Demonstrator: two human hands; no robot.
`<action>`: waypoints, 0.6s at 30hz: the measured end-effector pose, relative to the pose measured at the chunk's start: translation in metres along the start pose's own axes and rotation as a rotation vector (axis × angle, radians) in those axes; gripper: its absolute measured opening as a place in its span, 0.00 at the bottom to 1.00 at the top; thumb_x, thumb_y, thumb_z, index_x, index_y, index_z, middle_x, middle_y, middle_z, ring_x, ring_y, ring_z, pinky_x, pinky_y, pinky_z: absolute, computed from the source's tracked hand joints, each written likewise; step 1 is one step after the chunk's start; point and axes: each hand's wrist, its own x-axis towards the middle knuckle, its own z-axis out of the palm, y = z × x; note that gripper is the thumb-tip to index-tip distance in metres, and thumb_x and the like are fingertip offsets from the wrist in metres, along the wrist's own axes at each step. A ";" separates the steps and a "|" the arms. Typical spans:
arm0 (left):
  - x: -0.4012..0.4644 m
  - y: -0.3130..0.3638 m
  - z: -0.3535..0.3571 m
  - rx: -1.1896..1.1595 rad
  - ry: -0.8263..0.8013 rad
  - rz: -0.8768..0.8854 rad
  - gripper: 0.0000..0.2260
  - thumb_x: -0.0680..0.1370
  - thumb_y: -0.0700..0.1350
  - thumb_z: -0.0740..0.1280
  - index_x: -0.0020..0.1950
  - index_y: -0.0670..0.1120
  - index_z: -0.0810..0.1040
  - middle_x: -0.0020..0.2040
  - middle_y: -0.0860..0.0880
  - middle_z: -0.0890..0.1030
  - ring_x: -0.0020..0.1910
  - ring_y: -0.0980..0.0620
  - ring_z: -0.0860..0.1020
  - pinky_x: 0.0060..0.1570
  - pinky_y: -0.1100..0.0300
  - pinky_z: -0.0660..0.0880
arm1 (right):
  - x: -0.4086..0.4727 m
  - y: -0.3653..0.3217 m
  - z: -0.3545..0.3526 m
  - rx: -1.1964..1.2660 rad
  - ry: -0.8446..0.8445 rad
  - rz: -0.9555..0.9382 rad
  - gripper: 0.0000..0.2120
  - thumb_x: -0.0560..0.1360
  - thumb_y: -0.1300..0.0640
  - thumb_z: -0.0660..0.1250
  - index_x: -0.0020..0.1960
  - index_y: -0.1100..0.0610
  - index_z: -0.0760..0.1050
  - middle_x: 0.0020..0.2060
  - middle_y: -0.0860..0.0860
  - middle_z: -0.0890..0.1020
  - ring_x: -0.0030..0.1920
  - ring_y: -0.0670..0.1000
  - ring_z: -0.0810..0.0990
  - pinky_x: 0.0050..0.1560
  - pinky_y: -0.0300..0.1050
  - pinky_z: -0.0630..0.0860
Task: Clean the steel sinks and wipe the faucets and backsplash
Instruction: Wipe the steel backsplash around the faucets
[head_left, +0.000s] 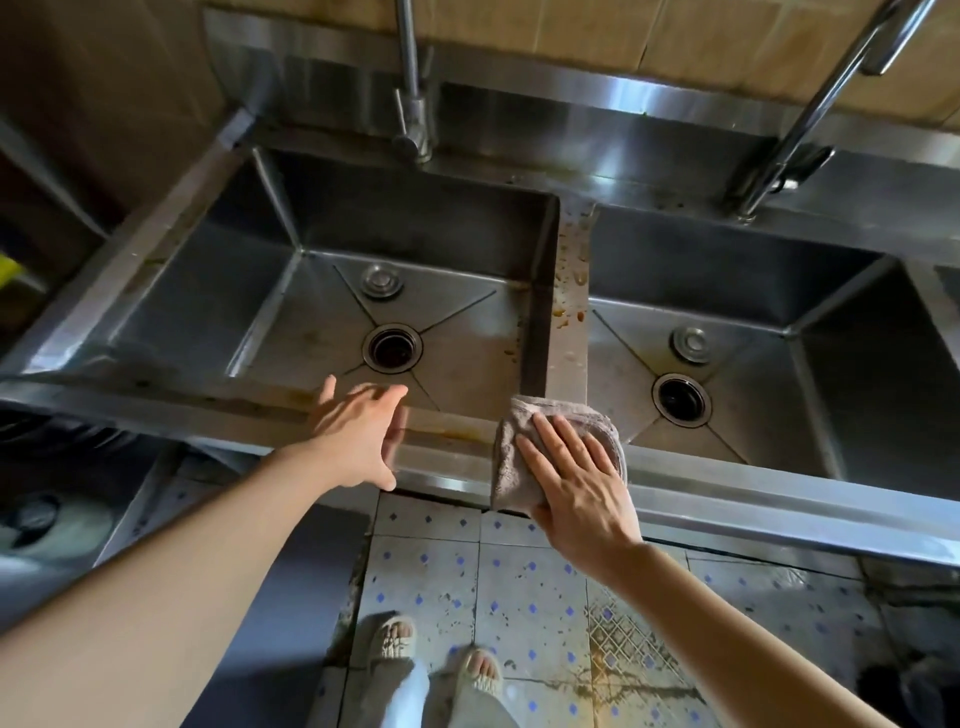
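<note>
Right hand (576, 478) flat, pressing cloth (511, 462) onto sink front rim (447, 423); left hand (358, 431) spread open, holding nothing, above rim.

**Bare arms, light trousers, woven slippers**

Both forearms were bare, with no sleeves in view. The left hand (358, 436) and the right hand (576, 478) had no gloves, rings or watch, and the nails were short. Below, the legs wore pale, light-coloured trousers (415, 696). The feet were in cream open-toe slippers (395, 636) with a woven band, toes showing.
</note>
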 end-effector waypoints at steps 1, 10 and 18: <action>-0.002 -0.006 -0.001 0.013 0.006 -0.015 0.49 0.63 0.56 0.78 0.76 0.49 0.54 0.73 0.50 0.65 0.74 0.50 0.59 0.73 0.44 0.41 | 0.009 -0.011 0.001 0.013 -0.008 -0.017 0.34 0.69 0.45 0.66 0.73 0.53 0.65 0.73 0.55 0.65 0.73 0.57 0.65 0.71 0.56 0.64; -0.002 -0.041 -0.004 0.044 -0.002 0.002 0.38 0.64 0.53 0.77 0.69 0.50 0.62 0.66 0.53 0.72 0.71 0.52 0.64 0.73 0.42 0.45 | 0.084 -0.107 0.004 0.098 -0.110 -0.123 0.37 0.61 0.43 0.75 0.67 0.51 0.72 0.67 0.57 0.73 0.65 0.61 0.73 0.64 0.59 0.71; 0.007 -0.018 -0.012 0.061 -0.125 0.154 0.49 0.62 0.59 0.76 0.76 0.49 0.54 0.74 0.50 0.63 0.74 0.51 0.57 0.72 0.41 0.39 | 0.031 -0.042 -0.009 -0.023 -0.092 -0.044 0.30 0.72 0.40 0.58 0.71 0.50 0.69 0.70 0.56 0.70 0.69 0.57 0.70 0.68 0.57 0.64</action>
